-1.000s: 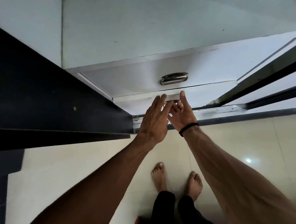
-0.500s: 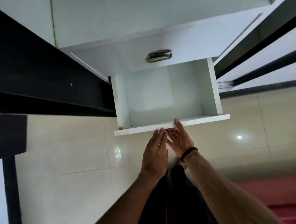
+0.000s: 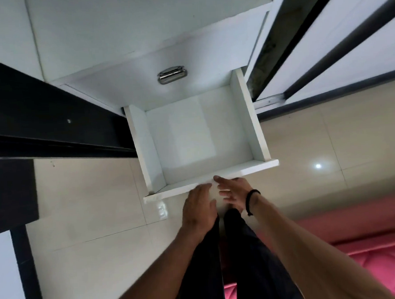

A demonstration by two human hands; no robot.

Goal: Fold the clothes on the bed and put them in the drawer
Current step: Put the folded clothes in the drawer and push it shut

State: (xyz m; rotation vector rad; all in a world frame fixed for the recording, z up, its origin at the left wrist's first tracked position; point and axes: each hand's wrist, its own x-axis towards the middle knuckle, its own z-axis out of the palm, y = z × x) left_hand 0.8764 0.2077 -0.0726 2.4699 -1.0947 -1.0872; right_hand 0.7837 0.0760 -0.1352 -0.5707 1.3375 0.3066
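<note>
A white lower drawer (image 3: 258,131) stands pulled far out of the cabinet, and nothing lies inside it. Both hands are at its front panel (image 3: 176,190). My left hand (image 3: 199,207) hangs just below the front edge with loosely bent fingers. My right hand (image 3: 235,191), a black band on its wrist, has spread fingers, and its thumb touches the top of the front edge. Neither hand holds anything. No clothes are in sight.
Above it is a shut drawer with a metal handle (image 3: 171,75). A black board (image 3: 39,112) juts out on the left, sliding wardrobe doors (image 3: 324,49) rise on the right. A pink mattress (image 3: 371,254) lies at the lower right, beige floor tiles (image 3: 91,213) under my legs.
The lower drawer has slid from nearly shut to far out. My hands came back with its front panel, and the fingers that gripped its handle have let go.
</note>
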